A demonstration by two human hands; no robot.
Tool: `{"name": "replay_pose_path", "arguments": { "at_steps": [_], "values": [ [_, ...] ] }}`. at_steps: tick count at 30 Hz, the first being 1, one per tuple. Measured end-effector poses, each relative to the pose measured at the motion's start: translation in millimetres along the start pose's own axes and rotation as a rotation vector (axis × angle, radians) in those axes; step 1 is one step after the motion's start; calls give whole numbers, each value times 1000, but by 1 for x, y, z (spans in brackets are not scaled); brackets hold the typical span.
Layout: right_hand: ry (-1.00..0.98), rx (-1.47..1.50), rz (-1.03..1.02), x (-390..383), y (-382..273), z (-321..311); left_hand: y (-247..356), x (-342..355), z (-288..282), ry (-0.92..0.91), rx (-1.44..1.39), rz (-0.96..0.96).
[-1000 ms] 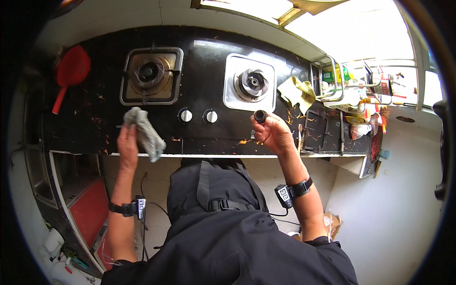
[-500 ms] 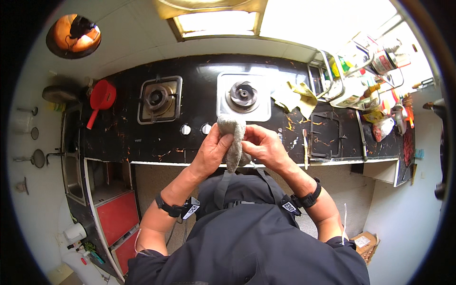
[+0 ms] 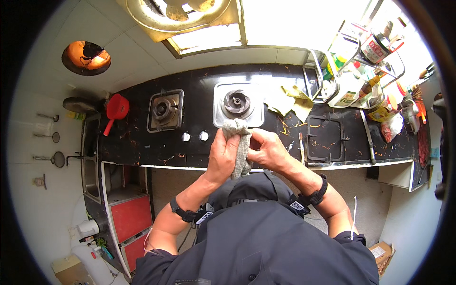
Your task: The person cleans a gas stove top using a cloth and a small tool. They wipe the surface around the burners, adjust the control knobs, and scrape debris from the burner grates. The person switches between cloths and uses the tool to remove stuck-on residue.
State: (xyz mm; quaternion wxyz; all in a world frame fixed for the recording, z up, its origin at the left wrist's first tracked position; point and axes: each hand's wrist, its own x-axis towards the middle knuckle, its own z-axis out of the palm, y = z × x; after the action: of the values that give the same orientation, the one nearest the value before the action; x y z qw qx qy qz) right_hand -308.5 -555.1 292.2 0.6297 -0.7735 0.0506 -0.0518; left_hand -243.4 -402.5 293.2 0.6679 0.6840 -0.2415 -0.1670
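A grey rag (image 3: 242, 154) hangs bunched between my hands, just in front of the stove's near edge. My left hand (image 3: 221, 156) is closed on its left side, thumb pressed on the fabric. On the other side, my right hand (image 3: 270, 149) has its fingers bent against the rag; the fingertips are partly hidden. Whether the folds cover anything cannot be made out. Beyond the hands is the right gas burner (image 3: 236, 103), set in a square steel pan, with no pot support over it. Two white knobs (image 3: 203, 136) sit to the left of my hands.
A red dipper (image 3: 117, 107) stands at the left, near the left burner (image 3: 164, 111). Yellowish cloths (image 3: 297, 103), a toothbrush (image 3: 301, 145) and a black pot support (image 3: 325, 140) lie to the right. Past them is a wire rack (image 3: 335, 85) with bottles.
The view has shifted, so the counter appears farther right and more of the fan shows. Both hands still hold the rag, which now lies more bunched between them.
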Motion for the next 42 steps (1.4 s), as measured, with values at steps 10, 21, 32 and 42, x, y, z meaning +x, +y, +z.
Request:
{"name": "replay_pose_path", "arguments": {
  "at_steps": [10, 21, 32, 42],
  "values": [
    [-83, 351, 4, 2, 4, -2, -16, 41, -28, -118, -462, -584],
    [-29, 757, 84, 15, 10, 3, 6, 37, -57, -95, -699, -496],
    [228, -319, -330, 24, -8, 25, -4, 29, -50, -211, -499, -385],
    [62, -151, -138, 21, -3, 25, -28, 26, -43, -23, -252, -267]
  ]
}}
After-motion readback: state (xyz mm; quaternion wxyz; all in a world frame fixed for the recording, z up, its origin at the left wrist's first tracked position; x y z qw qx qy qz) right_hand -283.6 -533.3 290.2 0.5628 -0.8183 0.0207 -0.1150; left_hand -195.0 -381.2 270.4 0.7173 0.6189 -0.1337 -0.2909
